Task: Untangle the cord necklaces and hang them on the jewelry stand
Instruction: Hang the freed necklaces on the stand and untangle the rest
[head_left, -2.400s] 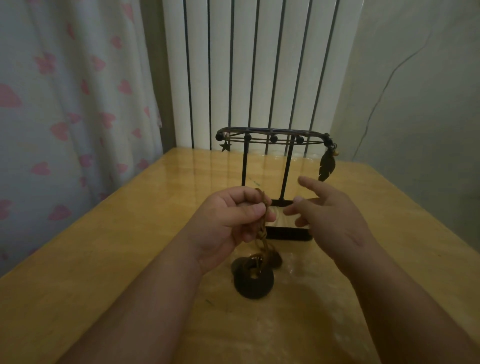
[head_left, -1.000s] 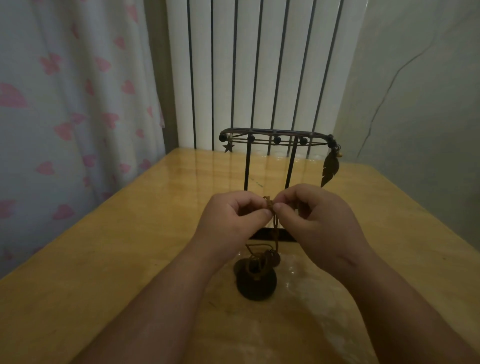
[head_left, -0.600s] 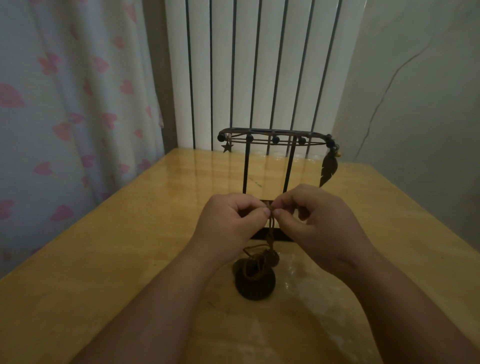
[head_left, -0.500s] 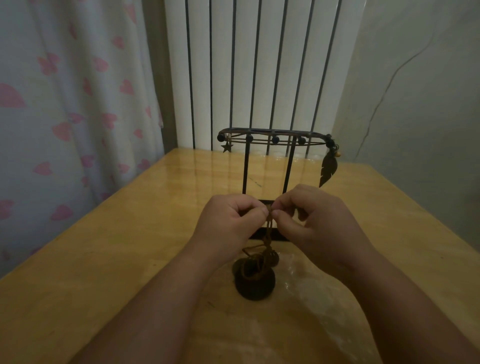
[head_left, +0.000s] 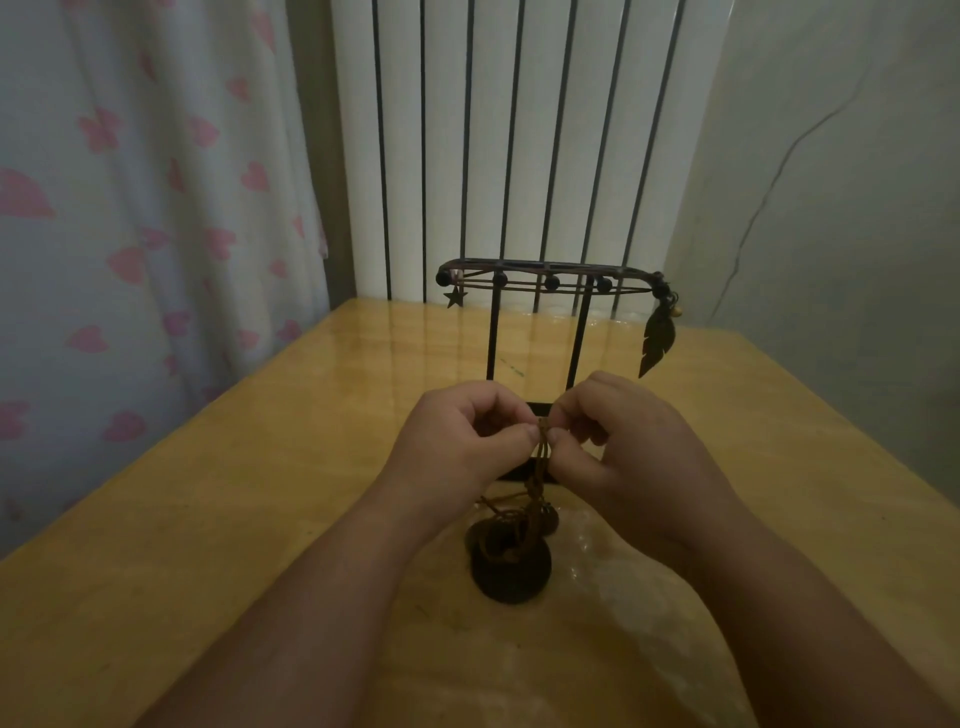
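Observation:
A black jewelry stand (head_left: 491, 332) rises at the middle of the table, with a cord necklace (head_left: 550, 283) strung with dark beads, a star and a feather pendant (head_left: 657, 340) along its top bar. In front of it, my left hand (head_left: 462, 447) and my right hand (head_left: 628, 457) pinch a tangle of brown cords (head_left: 540, 457) between thumbs and fingertips. The cords hang down to dark round pendants (head_left: 511, 571) lying on the table. The stand's base is partly hidden behind my hands.
The wooden table (head_left: 208, 519) has a glossy top, and its left edge runs along a curtain with pink hearts (head_left: 130, 234). White vertical blinds (head_left: 519, 130) hang behind the stand. A grey wall (head_left: 831, 208) stands to the right.
My right hand came in from open beside the stand and took hold of the cords next to my left hand. Since then both hands have stayed close together on the tangle.

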